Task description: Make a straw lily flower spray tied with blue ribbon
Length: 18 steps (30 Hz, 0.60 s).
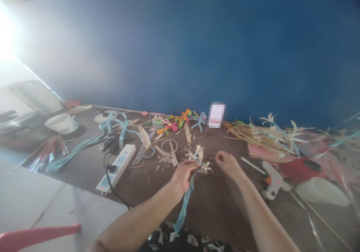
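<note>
My left hand (184, 173) is closed on a small stem with cream-coloured petalled flowers (199, 153) at its top. From under that hand a blue crepe-like ribbon (184, 207) hangs toward my lap. To the right of the flowers, and apart from them, my right hand (225, 162) hovers over the table with its fingers curled together. Whether those fingers pinch anything is too small to tell. Cream dry-leaf pieces (173, 154) and scraps lie just beyond my left hand.
A white power strip (119, 167) with a plugged black cord lies at left, near a long blue ribbon (84, 149). On the right rest a white glue gun (274, 180), a cup (322, 191) and dry stalks (247, 134). Colourful pipe-cleaner figures (184, 117) sit by the blue wall (180, 49).
</note>
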### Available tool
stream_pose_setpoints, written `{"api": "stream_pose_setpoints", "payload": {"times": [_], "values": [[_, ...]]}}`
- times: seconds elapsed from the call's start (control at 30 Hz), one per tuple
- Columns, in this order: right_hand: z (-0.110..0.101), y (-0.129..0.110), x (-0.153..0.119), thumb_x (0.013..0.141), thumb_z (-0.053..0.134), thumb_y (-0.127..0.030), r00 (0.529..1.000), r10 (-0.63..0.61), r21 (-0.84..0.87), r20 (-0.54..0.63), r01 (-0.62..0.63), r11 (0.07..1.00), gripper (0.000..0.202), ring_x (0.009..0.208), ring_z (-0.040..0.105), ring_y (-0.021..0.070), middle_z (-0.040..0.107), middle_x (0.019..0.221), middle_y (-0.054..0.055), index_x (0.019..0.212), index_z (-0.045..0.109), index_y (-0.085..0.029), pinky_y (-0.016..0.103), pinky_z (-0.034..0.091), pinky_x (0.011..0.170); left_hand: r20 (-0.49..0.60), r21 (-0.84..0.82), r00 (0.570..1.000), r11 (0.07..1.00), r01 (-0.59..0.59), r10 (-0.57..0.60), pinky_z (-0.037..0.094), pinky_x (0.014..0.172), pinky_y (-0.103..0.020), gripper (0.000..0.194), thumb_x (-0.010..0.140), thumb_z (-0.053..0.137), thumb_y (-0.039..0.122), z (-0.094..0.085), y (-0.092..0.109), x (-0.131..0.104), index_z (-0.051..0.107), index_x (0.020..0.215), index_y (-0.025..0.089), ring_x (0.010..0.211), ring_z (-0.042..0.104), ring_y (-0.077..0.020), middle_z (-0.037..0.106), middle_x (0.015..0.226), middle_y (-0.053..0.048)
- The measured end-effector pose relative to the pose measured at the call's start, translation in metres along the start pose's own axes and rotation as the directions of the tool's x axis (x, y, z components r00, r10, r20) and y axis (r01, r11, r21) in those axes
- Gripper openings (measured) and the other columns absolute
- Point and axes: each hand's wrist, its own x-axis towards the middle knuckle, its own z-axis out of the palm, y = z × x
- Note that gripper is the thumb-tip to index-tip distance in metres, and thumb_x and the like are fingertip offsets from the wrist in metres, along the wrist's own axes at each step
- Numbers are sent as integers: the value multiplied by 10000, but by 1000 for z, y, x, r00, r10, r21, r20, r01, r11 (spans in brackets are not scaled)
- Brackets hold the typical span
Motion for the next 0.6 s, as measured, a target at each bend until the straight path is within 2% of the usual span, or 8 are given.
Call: {"api": "stream_pose_setpoints", "payload": {"times": [0.1,0.17,0.23,0.33,0.47,0.6], "values": [[4,-10,-24,778,372,-312,996,-80,260,31,69,963,168,462,468,86,518,560,-36,735,480,-191,184,343,457,49,-13,998,999,37,-36,392,479,-200,144,522,652,86,0,0,-4,532,575,146,455,500,-81,552,497,28],[7,-14,-37,781,400,-351,991,-118,559,62,64,827,181,408,394,71,439,494,-64,722,459,-191,178,302,420,82,-38,996,998,48,-45,403,497,-210,150,515,652,77,2,0,-6,529,568,145,463,505,-85,551,496,28],[9,-15,-45,769,447,-367,986,-139,761,90,22,648,188,388,334,60,381,469,-79,710,449,-188,179,256,402,123,-56,991,997,51,-44,406,507,-212,151,510,652,69,3,0,-8,530,563,142,471,508,-85,553,498,26],[6,-15,-50,764,479,-369,975,-173,841,142,-27,540,193,390,300,51,360,482,-80,724,449,-182,181,220,399,168,-46,984,997,60,-51,409,524,-219,141,504,654,68,4,0,-10,543,560,136,481,511,-88,562,504,20],[1,-12,-50,749,511,-352,934,-262,841,244,-69,536,191,405,307,47,375,514,-71,735,457,-170,183,221,399,161,-31,985,997,70,-64,403,531,-218,135,502,650,63,4,1,-11,547,552,135,465,500,-80,559,492,24],[-1,-12,-50,751,516,-330,909,-325,843,261,-51,535,181,418,309,42,378,533,-68,707,457,-165,182,232,406,151,-37,986,997,74,-67,388,511,-204,143,497,647,55,3,2,-11,544,553,137,459,499,-75,561,489,28]]}}
